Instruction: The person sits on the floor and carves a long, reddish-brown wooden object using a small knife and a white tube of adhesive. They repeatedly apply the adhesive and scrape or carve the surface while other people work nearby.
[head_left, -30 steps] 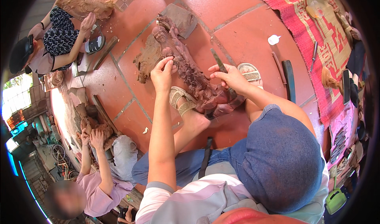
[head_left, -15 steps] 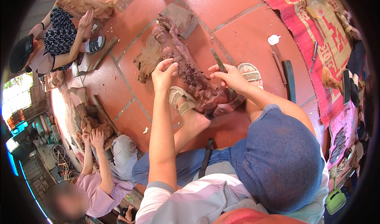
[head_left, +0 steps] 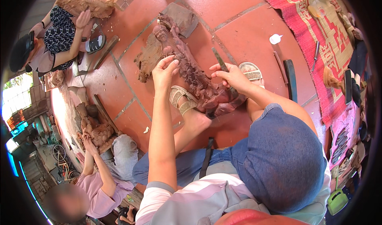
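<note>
A reddish-brown wood carving (head_left: pixel 184 62), cut in dense relief, lies at a slant on the floor (head_left: pixel 242 32), from the upper middle of the frame down to its centre, between the person's sandals (head_left: pixel 183 99). At its left edge in the picture is the left hand (head_left: pixel 163 75), fingers bent, the thumb near the forefinger tip; whether they pinch anything thin, or touch the carving, I cannot tell. The right hand (head_left: pixel 232 77), right of the carving, is closed around a narrow dark-green tool (head_left: pixel 219 58) that points up and left. A rough brown wood piece (head_left: pixel 146 60) lies by the carving's upper left side, and a flat grey-brown slab (head_left: pixel 185 21) by its top end. Toward the right are a small white bottle (head_left: pixel 275 39), a reddish-brown stick (head_left: pixel 280 68) and a dark curved strip (head_left: pixel 290 81), then a red and tan woven mat (head_left: pixel 296 16) at the right rim. One co-worker (head_left: pixel 41 62) sits at the upper left; another, in a pink shirt (head_left: pixel 105 197), has both hands together beside a carved piece (head_left: pixel 99 132) at the lower left.
</note>
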A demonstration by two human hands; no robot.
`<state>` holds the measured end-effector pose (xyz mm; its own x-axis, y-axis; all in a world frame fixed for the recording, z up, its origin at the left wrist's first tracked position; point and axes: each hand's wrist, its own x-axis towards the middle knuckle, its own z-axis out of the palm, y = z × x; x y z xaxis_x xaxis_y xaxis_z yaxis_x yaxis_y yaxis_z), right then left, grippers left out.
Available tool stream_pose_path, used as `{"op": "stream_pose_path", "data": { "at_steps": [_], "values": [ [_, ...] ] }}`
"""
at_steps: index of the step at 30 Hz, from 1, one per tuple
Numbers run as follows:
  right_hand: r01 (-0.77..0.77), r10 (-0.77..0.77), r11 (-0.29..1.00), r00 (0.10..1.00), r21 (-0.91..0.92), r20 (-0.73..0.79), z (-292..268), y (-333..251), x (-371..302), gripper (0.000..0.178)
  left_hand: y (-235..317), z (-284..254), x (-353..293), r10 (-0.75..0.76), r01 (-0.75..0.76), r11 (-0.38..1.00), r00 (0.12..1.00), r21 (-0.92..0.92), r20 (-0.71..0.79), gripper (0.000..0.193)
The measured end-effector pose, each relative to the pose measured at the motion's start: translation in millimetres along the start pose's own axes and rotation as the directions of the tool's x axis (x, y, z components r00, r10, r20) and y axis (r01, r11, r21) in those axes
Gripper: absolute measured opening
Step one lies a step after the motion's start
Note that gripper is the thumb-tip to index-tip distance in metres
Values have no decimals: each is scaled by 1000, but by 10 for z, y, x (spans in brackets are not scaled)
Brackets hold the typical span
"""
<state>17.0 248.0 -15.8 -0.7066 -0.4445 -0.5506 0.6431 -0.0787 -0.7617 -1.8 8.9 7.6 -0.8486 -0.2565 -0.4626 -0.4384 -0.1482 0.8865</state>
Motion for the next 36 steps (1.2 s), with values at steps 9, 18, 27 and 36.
{"op": "stream_pose_path", "data": {
  "at_steps": [9,18,27,36],
  "values": [
    [0,0,1000,1000,-3,-5,-17,7,0,26,-8,-52,-8,4,-3,1000,999,14,-55,25],
    [3,-3,1000,1000,13,-11,7,-7,-11,24,-15,-27,-11,14,-13,999,999,29,-39,25],
    [7,-7,1000,1000,-7,-2,-24,26,12,26,-22,-10,14,62,-61,998,996,17,-69,23],
    [2,-2,1000,1000,-12,-5,-17,12,2,26,-62,-64,20,42,-42,999,998,3,-50,24]
  ]
}}
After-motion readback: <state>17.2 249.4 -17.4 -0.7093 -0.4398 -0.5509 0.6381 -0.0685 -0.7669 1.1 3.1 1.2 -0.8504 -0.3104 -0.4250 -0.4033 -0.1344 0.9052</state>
